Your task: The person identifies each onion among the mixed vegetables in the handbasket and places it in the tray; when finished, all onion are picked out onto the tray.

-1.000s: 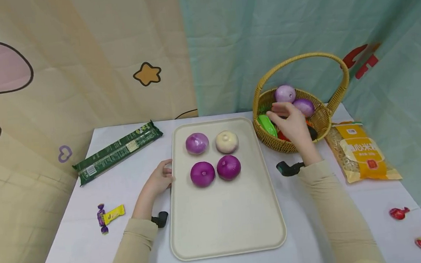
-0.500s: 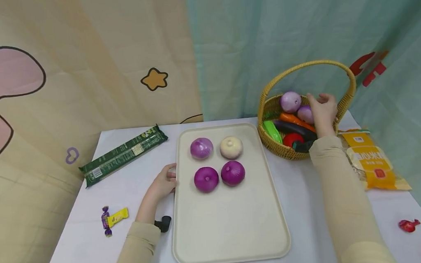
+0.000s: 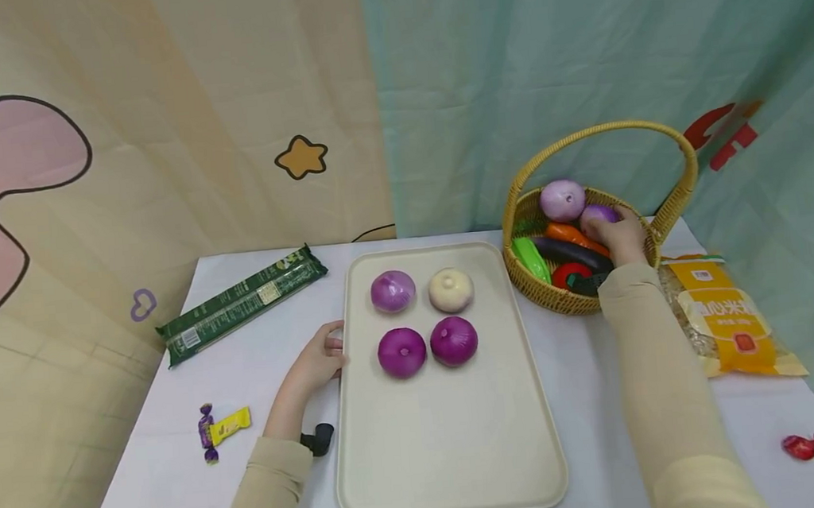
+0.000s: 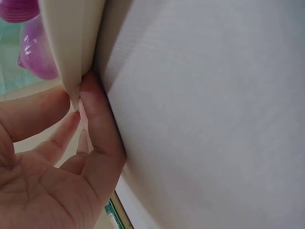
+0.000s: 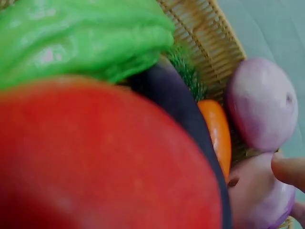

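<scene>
Beside the cream tray [image 3: 451, 450], my left hand [image 3: 313, 363] pinches its left rim [image 4: 76, 43] between thumb and fingers. Three purple onions, such as one [image 3: 402, 353] at the front left, and a white onion [image 3: 450, 290] sit on the tray. At the right of the wicker basket [image 3: 547, 299], my right hand [image 3: 624, 238] holds a purple onion [image 3: 596, 215] inside it, fingers on either side. A paler onion [image 3: 562, 200] lies right behind that one. The basket also holds an orange carrot-like piece [image 3: 570, 234], an eggplant [image 3: 572, 252], a tomato [image 3: 568, 274] and a green pepper [image 3: 531, 259].
The basket's tall handle [image 3: 605, 127] arches over its contents. A bag of grain [image 3: 728, 316] lies right of the basket, and a long green packet [image 3: 242, 304] at back left. Candies [image 3: 228, 426] lie on the left, with a red lollipop [image 3: 801, 447] at front right.
My right hand has moved right over the basket and then down onto the purple onion at its right side. My left hand stays at the tray rim. The head view has shifted slightly.
</scene>
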The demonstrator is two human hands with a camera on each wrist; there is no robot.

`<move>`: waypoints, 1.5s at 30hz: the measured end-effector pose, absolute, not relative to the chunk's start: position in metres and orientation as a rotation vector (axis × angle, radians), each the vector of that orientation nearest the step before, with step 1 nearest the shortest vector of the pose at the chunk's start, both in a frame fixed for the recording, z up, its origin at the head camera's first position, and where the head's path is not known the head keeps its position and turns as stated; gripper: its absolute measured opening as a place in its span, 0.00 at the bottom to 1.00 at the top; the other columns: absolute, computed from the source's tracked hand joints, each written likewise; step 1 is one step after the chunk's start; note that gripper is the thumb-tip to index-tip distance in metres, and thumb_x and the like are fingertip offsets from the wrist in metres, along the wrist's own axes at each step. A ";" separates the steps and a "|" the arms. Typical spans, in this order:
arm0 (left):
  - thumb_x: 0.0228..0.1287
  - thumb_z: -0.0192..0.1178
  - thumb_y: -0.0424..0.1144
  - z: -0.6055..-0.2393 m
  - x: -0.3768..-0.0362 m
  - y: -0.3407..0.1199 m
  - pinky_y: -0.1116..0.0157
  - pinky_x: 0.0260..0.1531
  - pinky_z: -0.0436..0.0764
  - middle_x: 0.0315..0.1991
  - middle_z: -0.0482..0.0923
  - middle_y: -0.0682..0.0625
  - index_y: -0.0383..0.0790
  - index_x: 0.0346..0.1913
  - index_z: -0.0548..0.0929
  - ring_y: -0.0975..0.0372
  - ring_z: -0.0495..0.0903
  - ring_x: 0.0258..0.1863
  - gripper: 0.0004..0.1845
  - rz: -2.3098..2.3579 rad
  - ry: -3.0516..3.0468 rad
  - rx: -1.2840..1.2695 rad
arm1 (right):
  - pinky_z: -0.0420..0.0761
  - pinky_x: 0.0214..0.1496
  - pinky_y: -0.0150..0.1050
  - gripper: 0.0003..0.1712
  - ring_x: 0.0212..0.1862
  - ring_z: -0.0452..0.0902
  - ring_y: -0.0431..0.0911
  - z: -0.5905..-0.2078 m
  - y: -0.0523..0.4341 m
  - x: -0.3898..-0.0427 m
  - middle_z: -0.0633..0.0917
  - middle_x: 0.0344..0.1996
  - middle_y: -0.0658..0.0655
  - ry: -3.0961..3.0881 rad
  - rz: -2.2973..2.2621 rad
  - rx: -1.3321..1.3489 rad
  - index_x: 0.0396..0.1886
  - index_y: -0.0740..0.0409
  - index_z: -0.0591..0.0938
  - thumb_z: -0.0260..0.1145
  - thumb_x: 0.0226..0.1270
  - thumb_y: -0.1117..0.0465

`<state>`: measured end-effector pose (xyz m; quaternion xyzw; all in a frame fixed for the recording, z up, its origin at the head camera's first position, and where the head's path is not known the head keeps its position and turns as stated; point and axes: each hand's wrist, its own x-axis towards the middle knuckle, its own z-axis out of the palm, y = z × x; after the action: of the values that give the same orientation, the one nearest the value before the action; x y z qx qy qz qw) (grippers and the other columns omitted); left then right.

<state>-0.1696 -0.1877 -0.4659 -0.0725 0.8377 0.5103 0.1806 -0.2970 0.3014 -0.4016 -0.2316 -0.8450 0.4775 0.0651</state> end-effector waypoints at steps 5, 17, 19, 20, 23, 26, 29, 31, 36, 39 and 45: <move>0.66 0.50 0.23 -0.466 -0.168 -0.185 0.60 0.42 0.85 0.55 0.69 0.33 0.36 0.74 0.58 0.51 0.77 0.48 0.34 1.448 2.353 -0.200 | 0.59 0.77 0.50 0.42 0.74 0.55 0.61 -0.406 0.303 -0.294 0.61 0.73 0.68 -2.546 1.399 -0.743 0.75 0.65 0.58 0.61 0.66 0.56; 0.66 0.50 0.23 -0.464 -0.166 -0.182 0.60 0.42 0.85 0.56 0.69 0.32 0.37 0.75 0.58 0.50 0.76 0.50 0.34 1.447 2.337 -0.190 | 0.63 0.74 0.42 0.43 0.71 0.59 0.53 -0.396 0.305 -0.293 0.62 0.72 0.64 -2.406 1.516 -0.756 0.74 0.61 0.57 0.58 0.64 0.49; 0.66 0.51 0.24 -0.463 -0.166 -0.183 0.59 0.42 0.84 0.57 0.69 0.32 0.36 0.75 0.57 0.49 0.77 0.50 0.34 1.442 2.338 -0.190 | 0.67 0.68 0.37 0.43 0.68 0.60 0.51 -0.388 0.302 -0.292 0.61 0.72 0.63 -2.408 1.541 -0.763 0.74 0.60 0.57 0.57 0.65 0.46; 0.66 0.51 0.24 -0.463 -0.166 -0.184 0.59 0.43 0.85 0.57 0.69 0.32 0.36 0.75 0.57 0.49 0.76 0.50 0.34 1.441 2.339 -0.190 | 0.71 0.65 0.36 0.43 0.65 0.62 0.50 -0.384 0.301 -0.291 0.61 0.72 0.63 -2.413 1.565 -0.758 0.75 0.59 0.56 0.56 0.65 0.45; 0.66 0.51 0.24 -0.463 -0.166 -0.187 0.58 0.42 0.85 0.57 0.68 0.31 0.35 0.75 0.57 0.48 0.76 0.50 0.34 1.430 2.350 -0.185 | 0.78 0.50 0.29 0.45 0.56 0.68 0.46 -0.372 0.294 -0.283 0.58 0.73 0.64 -2.425 1.662 -0.725 0.76 0.60 0.54 0.55 0.66 0.42; 0.66 0.51 0.24 -0.464 -0.166 -0.188 0.59 0.42 0.84 0.57 0.68 0.32 0.35 0.75 0.56 0.49 0.76 0.51 0.34 1.428 2.346 -0.192 | 0.82 0.38 0.25 0.47 0.50 0.70 0.44 -0.362 0.285 -0.269 0.54 0.73 0.65 -2.368 1.883 -0.637 0.76 0.62 0.51 0.56 0.68 0.42; 0.67 0.51 0.24 -0.464 -0.166 -0.190 0.60 0.42 0.84 0.58 0.68 0.32 0.36 0.75 0.56 0.50 0.75 0.50 0.34 1.412 2.347 -0.193 | 0.83 0.36 0.25 0.42 0.48 0.72 0.43 -0.356 0.273 -0.247 0.56 0.70 0.65 -2.333 2.057 -0.508 0.72 0.63 0.54 0.56 0.71 0.44; 0.67 0.51 0.24 -0.464 -0.166 -0.191 0.60 0.42 0.84 0.58 0.68 0.33 0.37 0.75 0.56 0.50 0.75 0.50 0.34 1.398 2.352 -0.196 | 0.84 0.37 0.27 0.34 0.46 0.73 0.42 -0.356 0.265 -0.231 0.59 0.65 0.63 -2.347 2.136 -0.399 0.67 0.61 0.58 0.55 0.73 0.45; 0.67 0.50 0.24 -0.461 -0.168 -0.192 0.61 0.42 0.83 0.57 0.68 0.33 0.37 0.75 0.56 0.51 0.75 0.50 0.34 1.406 2.354 -0.192 | 0.83 0.43 0.28 0.20 0.42 0.78 0.35 -0.367 0.239 -0.188 0.61 0.62 0.62 -2.417 2.264 -0.103 0.60 0.51 0.63 0.50 0.76 0.48; 0.66 0.50 0.24 -0.459 -0.170 -0.190 0.61 0.42 0.84 0.57 0.68 0.33 0.36 0.75 0.56 0.50 0.76 0.49 0.34 1.412 2.351 -0.173 | 0.83 0.46 0.30 0.18 0.44 0.78 0.36 -0.379 0.219 -0.166 0.63 0.62 0.66 -2.463 2.309 0.110 0.62 0.54 0.64 0.47 0.78 0.53; 0.67 0.51 0.24 -0.459 -0.172 -0.188 0.60 0.42 0.84 0.56 0.68 0.31 0.35 0.75 0.55 0.50 0.76 0.49 0.34 1.407 2.352 -0.163 | 0.83 0.49 0.37 0.26 0.46 0.79 0.46 -0.409 0.165 -0.131 0.70 0.57 0.71 -2.662 2.390 0.382 0.64 0.70 0.63 0.49 0.77 0.56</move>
<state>-0.1721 -0.1875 -0.4590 -0.0581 0.8399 0.5025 0.1968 -0.1311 0.1646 -0.4090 0.1035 -0.7208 0.6470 -0.2261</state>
